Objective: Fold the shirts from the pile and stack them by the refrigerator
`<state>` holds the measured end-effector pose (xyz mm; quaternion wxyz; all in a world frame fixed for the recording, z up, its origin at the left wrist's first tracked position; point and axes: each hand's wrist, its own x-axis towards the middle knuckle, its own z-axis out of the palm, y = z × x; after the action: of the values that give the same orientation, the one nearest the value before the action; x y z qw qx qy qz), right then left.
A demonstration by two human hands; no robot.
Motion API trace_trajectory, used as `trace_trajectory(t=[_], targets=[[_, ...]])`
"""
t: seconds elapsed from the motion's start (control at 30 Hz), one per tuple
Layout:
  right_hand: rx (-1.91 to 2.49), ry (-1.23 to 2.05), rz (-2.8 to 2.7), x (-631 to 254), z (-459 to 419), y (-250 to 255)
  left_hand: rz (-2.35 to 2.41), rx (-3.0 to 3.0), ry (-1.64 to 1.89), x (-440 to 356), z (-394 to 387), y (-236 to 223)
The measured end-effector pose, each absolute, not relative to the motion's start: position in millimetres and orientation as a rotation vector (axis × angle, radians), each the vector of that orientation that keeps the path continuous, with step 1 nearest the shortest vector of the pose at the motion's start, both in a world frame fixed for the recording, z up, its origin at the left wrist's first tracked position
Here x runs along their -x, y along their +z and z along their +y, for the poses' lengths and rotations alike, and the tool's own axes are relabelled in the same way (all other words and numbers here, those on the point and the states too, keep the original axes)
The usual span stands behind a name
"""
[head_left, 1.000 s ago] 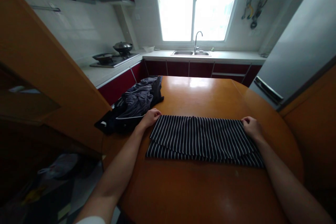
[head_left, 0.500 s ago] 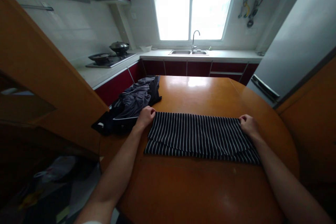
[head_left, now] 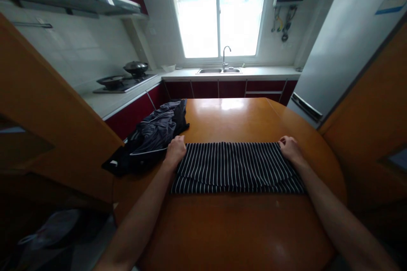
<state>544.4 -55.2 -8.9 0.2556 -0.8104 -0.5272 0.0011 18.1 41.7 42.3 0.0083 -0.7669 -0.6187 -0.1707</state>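
"Start on your left. What's there?"

"A dark garment [head_left: 152,131], heaped and wrinkled on the left side of the wooden table [head_left: 235,224]. My left hand [head_left: 176,151] is just beside it; I can't tell whether the two touch."

"And what is that hand doing?"

"Its fingers are curled closed at the far left corner of the striped cloth [head_left: 232,167]. I take it for a pinch, though the fingertips are partly hidden."

"Where's the cloth itself?"

"On the table in front of me, stretched between my hands. It lies in folded layers: the top one stops short of the near edge, so a strip of the layer beneath shows along my side. The far edge runs nearly straight."

"Then the right?"

"My right hand [head_left: 289,148] has the far right corner nipped in its fingertips. Well beyond it stands the fridge [head_left: 343,38]."

"Which step would you call this?"

"Folding, by the look of it, with the far edge held at both corners."

"And the next move calls for what?"

"Both hands working as a pair, I'd say: even tension, corners level, and enough grip that the layers don't slip apart."
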Motion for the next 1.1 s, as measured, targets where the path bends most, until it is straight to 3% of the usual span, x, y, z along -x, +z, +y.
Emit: trace_trajectory(t=[0.13,0.27,0.4,0.67,0.9,1.1], targets=[[2.054,-0.130,-1.527,-505.6,-50.9,16.3,-1.568,2.715,-0.522,-97.0,12.3,46.4],[1.787,-0.032,-1.868,-409.4,-52.3,28.8,-1.286,2.938,-0.391,-174.8,-19.3,33.2],[1.735,0.168,-2.132,-341.5,-61.8,12.8,-1.174,2.975,-0.280,-196.8,-38.1,11.2],[2.075,0.147,-1.987,-421.9,-73.5,-11.2,-1.442,2.842,-0.345,-168.2,-37.0,1.7],[2.328,0.111,-1.701,-499.9,-89.6,-19.7,-1.747,2.647,-0.303,-93.7,-23.1,-0.6],[2.188,-0.145,-1.665,-501.0,-115.2,-10.7,-1.982,2.505,-0.498,-20.9,-27.1,5.3]])
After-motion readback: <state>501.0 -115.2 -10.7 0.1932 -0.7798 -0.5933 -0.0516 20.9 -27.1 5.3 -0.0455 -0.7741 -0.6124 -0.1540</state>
